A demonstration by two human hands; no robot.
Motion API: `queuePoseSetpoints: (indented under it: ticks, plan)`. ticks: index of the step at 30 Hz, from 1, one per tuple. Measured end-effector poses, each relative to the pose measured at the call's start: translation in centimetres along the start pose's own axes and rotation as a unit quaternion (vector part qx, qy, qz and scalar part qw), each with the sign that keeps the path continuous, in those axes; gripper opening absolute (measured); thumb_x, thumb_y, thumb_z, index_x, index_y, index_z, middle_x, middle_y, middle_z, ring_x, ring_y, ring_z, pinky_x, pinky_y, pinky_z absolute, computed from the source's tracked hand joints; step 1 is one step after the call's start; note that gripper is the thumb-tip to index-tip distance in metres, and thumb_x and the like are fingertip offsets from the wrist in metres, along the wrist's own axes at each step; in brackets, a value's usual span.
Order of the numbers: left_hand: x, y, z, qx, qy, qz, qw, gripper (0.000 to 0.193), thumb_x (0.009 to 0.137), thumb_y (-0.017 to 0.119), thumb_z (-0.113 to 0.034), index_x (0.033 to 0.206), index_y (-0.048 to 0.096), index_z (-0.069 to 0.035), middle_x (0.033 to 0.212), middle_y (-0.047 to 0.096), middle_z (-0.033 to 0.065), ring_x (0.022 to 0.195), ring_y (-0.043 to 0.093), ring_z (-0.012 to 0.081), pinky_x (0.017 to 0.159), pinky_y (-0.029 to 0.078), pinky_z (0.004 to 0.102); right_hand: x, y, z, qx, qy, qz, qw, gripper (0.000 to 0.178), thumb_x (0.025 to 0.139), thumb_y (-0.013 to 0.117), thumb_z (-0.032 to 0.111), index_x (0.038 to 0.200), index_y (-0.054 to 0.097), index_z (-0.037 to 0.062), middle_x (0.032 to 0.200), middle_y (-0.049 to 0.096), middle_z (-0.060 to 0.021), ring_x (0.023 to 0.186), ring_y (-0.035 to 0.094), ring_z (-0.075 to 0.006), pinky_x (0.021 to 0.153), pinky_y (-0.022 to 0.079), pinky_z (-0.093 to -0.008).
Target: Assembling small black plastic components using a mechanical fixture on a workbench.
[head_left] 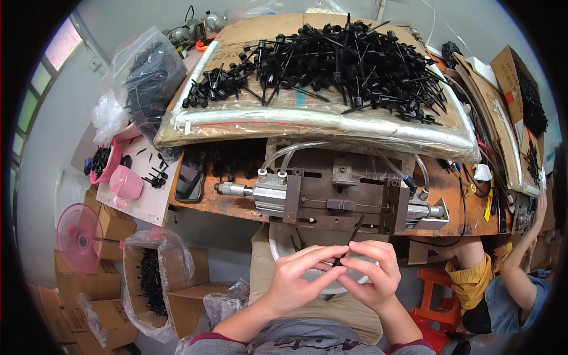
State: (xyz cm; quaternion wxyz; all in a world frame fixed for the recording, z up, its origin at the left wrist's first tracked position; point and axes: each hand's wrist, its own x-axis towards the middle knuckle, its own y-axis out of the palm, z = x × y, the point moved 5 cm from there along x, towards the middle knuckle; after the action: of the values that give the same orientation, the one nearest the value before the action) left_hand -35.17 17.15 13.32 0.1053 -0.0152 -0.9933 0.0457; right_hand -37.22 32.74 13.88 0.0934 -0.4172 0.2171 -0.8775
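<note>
Above my lap, my left hand (303,277) and my right hand (376,273) meet at the fingertips, both closed on a slim black plastic part (355,229). Its thin shaft points up and slightly right; the lower end is mostly hidden by my fingers. A white round basket (278,242) sits on my lap under the hands, with a few dark pieces showing in it. Just beyond my hands, at the bench edge, stands a metal clamping fixture (316,220) with a silver air cylinder (270,198) on the left and another cylinder (420,211) on the right.
Behind the fixture, a cardboard-lined tray (236,125) bears a heap of black plastic parts (355,65). A pink cup (126,182) stands on the left. Below are a pink fan (79,239) and a lined carton (177,260). Another person (515,296) sits at the right.
</note>
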Motion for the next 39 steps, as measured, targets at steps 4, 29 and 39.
queuePoseSetpoints:
  ticks: [4, 29, 39]
  plan:
    - [-0.1, -0.7, -0.7, 0.011, 0.027, 0.003, 1.000, 0.025, 0.076, 0.075, 0.004, 0.101, 0.073, 0.001, 0.101, 0.071, 0.0138, 0.085, 0.071, 0.0177, 0.071, 0.059, 0.0263, 0.0, -0.4, -2.0, 0.297, 0.224, -0.086, 0.924, 0.047, 0.077, 0.078, 0.008, 0.118, 0.059, -0.0052, 0.104, 0.064, -0.0140, 0.088, 0.063, -0.0182, 0.072, 0.053, -0.0276]
    - [-1.5, 0.2, -2.0, 0.138, 0.194, 0.089, 0.967, 0.026, 0.066, 0.080, -0.006, 0.091, 0.075, -0.001, 0.112, 0.070, 0.0123, 0.078, 0.072, 0.0198, 0.066, 0.058, 0.0268, 0.5, 0.4, -4.0, 0.455, 0.407, -0.067, 0.790, 0.022, 0.099, 0.054, 0.014, 0.094, 0.060, -0.0066, 0.077, 0.066, -0.0175, 0.053, 0.065, -0.0182, 0.052, 0.052, -0.0249]
    - [-1.3, 0.2, -2.0, 0.166, 0.212, 0.076, 0.960, 0.021, 0.066, 0.079, -0.004, 0.086, 0.075, 0.000, 0.109, 0.071, 0.0110, 0.074, 0.070, 0.0188, 0.063, 0.057, 0.0263, 0.0, 1.4, -3.5, 0.491, 0.405, -0.077, 0.768, 0.024, 0.102, 0.049, 0.016, 0.093, 0.058, -0.0047, 0.077, 0.067, -0.0195, 0.050, 0.063, -0.0171, 0.049, 0.050, -0.0253]
